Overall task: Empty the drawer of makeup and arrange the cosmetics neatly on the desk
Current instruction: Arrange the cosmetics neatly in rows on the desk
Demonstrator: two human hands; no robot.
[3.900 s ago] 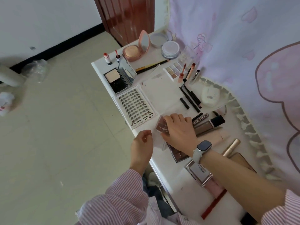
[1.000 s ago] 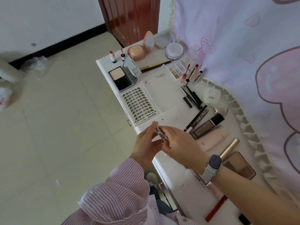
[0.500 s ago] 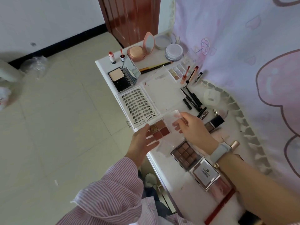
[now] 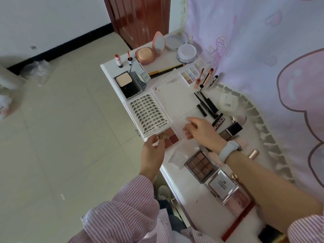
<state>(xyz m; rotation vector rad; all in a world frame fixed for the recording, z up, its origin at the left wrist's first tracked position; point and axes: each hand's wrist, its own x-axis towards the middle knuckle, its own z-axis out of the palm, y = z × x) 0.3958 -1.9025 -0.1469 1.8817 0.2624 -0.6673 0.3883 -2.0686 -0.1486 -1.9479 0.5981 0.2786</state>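
Observation:
My left hand (image 4: 152,156) grips a small red-brown eyeshadow palette (image 4: 169,138) at the near-left edge of the white desk (image 4: 177,181), thumb on its front rim. The palette lies open, its clear lid (image 4: 179,126) folded back toward the desk. My right hand (image 4: 201,132), a pale watch on its wrist, holds that lid with curved fingers. Just beyond the palette lies a false-lash tray (image 4: 148,114). A larger brown eyeshadow palette (image 4: 201,163) with a mirrored lid (image 4: 221,185) lies under my right forearm.
A small clear box (image 4: 178,157) sits beside the brown palette. Farther back are a black powder compact (image 4: 128,83), two lipsticks (image 4: 118,60), a pink cushion compact (image 4: 145,55), a jar (image 4: 186,53), a pale palette (image 4: 190,76) and black pencils (image 4: 206,105). A curtain hangs at the right.
A second ago both hands held the small palette closed above the desk edge. It is open now, and my right hand has folded the clear lid back and down.

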